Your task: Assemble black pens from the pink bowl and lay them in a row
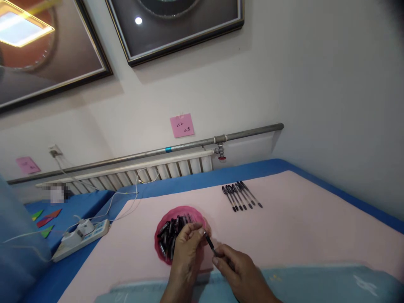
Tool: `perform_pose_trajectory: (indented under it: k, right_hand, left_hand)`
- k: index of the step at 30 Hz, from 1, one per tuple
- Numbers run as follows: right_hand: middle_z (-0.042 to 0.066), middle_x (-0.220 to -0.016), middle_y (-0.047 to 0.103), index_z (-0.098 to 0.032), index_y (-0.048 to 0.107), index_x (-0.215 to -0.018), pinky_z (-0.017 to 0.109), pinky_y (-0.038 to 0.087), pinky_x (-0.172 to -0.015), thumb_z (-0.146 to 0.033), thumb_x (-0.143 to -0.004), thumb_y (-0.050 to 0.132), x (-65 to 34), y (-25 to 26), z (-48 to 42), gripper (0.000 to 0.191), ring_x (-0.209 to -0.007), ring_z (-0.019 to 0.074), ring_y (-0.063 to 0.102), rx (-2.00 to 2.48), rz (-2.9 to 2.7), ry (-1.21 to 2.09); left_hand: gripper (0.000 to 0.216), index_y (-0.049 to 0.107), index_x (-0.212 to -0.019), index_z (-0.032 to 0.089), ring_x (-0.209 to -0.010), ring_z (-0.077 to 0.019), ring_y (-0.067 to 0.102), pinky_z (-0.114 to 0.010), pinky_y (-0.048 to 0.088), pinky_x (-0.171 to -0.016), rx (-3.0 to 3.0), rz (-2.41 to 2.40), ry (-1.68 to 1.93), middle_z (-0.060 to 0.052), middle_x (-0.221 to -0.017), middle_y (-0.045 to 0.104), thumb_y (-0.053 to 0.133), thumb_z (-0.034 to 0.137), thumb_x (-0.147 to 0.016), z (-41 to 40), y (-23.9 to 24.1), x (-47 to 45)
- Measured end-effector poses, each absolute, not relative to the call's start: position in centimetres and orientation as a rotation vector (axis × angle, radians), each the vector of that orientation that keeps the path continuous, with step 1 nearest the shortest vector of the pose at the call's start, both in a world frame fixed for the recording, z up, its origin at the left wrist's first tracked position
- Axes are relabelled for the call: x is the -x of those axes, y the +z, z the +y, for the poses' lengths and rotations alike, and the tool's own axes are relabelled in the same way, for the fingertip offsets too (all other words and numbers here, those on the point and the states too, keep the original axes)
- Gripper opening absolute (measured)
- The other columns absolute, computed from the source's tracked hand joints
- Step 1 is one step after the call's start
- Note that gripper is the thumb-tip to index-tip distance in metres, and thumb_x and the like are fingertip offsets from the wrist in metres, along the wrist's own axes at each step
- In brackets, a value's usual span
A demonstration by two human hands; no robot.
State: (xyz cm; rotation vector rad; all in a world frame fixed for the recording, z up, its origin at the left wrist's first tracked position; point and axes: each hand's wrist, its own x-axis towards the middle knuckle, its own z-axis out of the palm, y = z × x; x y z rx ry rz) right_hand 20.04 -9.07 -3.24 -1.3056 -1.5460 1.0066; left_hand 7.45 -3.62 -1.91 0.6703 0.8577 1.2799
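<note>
In front of me a black pen [209, 241] is held slantwise between both hands. My left hand [188, 244] is closed, thumb and fingers pinched at the pen's upper end; a small part there is hidden by the fingertips. The lower end is gripped by my right hand [235, 266], fingers wrapped round it. Just behind my left hand stands a pink scalloped bowl [157, 244] with many black pen parts [170, 231] in it. Farther back, several capped pens [241, 196] lie side by side in a row.
A pink sheet [299, 227] covers the blue table [268, 165]. Light blue cloth [315, 282] lies along the near edge. To the left are a power strip [80, 240] with plugs, a white cable [137, 187] and coloured paper pieces [49, 219]. A radiator [173, 168] lines the wall.
</note>
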Motion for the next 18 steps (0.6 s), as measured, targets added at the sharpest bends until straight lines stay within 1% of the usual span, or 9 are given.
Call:
perform_pose_trajectory:
  k: [4,8,11,14,18]
  right_hand:
    - [-0.006,-0.056,0.044,-0.020,0.047,-0.067,0.021,0.032,-0.050,-0.031,-0.082,0.044,-19.84,-3.20,-9.23,0.018,-0.051,0.0094,0.041,1.232,-1.479,1.174]
    - [-0.006,-0.055,0.047,-0.020,0.047,-0.067,0.021,0.031,-0.047,-0.035,-0.082,0.043,-19.76,-3.57,-9.03,0.022,-0.045,0.0079,0.038,1.202,-1.439,1.256]
    - [-0.006,-0.054,0.046,-0.020,0.046,-0.065,0.021,0.030,-0.045,-0.036,-0.082,0.043,-19.63,-3.55,-8.91,0.023,-0.044,0.0076,0.036,1.212,-1.407,1.265]
    - [-0.007,-0.055,0.044,-0.020,0.046,-0.064,0.021,0.030,-0.047,-0.036,-0.081,0.044,-19.54,-3.15,-8.93,0.023,-0.047,0.0082,0.037,1.223,-1.417,1.239]
    - [-0.006,-0.056,0.042,-0.020,0.049,-0.067,0.021,0.032,-0.051,-0.035,-0.079,0.045,-19.54,-2.82,-8.99,0.020,-0.053,0.0098,0.040,1.235,-1.472,1.198]
  left_hand:
    - [0.031,0.063,-0.077,0.013,-0.062,-0.0135,0.063,-0.023,0.046,-0.061,-0.666,0.857,1.247,-0.005,-0.067,0.069,0.081,0.023,-0.054,-3.82,-1.58,-7.19]
    - [0.028,0.063,-0.077,0.014,-0.064,-0.0146,0.065,-0.024,0.047,-0.064,-0.604,0.778,1.225,-0.005,-0.068,0.070,0.080,0.020,-0.055,-3.89,-1.37,-7.19]
    - [0.025,0.063,-0.078,0.015,-0.069,-0.0152,0.066,-0.025,0.048,-0.068,-0.564,0.710,1.224,-0.005,-0.071,0.071,0.078,0.019,-0.059,-3.85,-1.48,-7.26]
    - [0.023,0.062,-0.076,0.015,-0.069,-0.0140,0.066,-0.024,0.048,-0.069,-0.537,0.684,1.226,-0.004,-0.072,0.070,0.077,0.019,-0.060,-3.83,-1.68,-7.25]
    - [0.030,0.061,-0.081,0.014,-0.067,-0.0133,0.065,-0.023,0.047,-0.065,-0.579,0.748,1.245,-0.004,-0.070,0.070,0.079,0.016,-0.057,-3.85,-1.83,-7.07]
